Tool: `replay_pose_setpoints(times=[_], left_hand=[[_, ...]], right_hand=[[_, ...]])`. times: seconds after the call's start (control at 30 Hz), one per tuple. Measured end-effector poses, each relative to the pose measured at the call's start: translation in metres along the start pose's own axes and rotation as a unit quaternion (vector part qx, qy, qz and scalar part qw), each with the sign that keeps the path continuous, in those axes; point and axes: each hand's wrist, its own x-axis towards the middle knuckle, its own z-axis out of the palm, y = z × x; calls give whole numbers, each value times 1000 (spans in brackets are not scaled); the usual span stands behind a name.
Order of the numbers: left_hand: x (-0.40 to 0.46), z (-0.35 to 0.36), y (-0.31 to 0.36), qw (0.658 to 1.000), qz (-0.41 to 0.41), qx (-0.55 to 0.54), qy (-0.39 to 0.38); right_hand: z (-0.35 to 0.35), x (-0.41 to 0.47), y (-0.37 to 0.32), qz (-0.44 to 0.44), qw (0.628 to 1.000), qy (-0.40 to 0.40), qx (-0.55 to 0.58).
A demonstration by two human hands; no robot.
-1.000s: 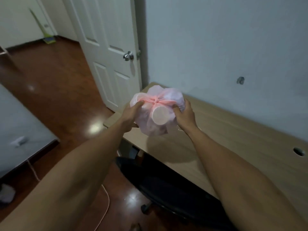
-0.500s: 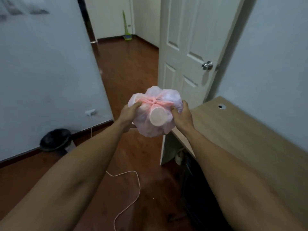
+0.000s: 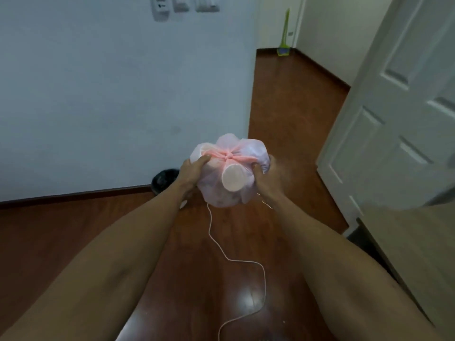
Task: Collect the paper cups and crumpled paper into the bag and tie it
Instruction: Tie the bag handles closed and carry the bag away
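I hold a thin pink plastic bag (image 3: 229, 193) in the air above the wooden floor. Its handles are knotted on top in a pink twist (image 3: 227, 156). The round white base of a paper cup (image 3: 232, 177) presses against the film from inside; other contents show only as pale lumps. My left hand (image 3: 190, 172) grips the bag's left side, thumb near the knot. My right hand (image 3: 267, 177) grips the right side, fingers pressed into the film.
A small black bin (image 3: 163, 179) stands by the white wall, just left of my left hand. A white cord (image 3: 246, 262) snakes across the floor. The desk corner (image 3: 408, 242) is at the right, with an open white door (image 3: 398, 107) behind. A green broom (image 3: 285, 38) leans far down the hall.
My view has swung left, away from the desk toward the wall and floor. Both hands have carried the tied bag along, off the desk and out over the floor, keeping the same grip.
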Motion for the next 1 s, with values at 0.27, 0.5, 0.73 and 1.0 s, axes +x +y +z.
replay_pose_setpoints(times=[0.27,0.5,0.73,1.0], left_hand=[[61,-101,-14,997,-15,-10,80],[137,-161,-18,990,-37,-48,125],[243,-203,-17,985,-83,-90,122],[358,-240,-36,969,-130,-118,175]], right_hand=[[127,38,-32,-22,996,-83,-34],[231,96,-43,-27,989,-140,-27],[331,178,-48,2,983,-175,-48],[419,247,-49,31,979,-184,-82]])
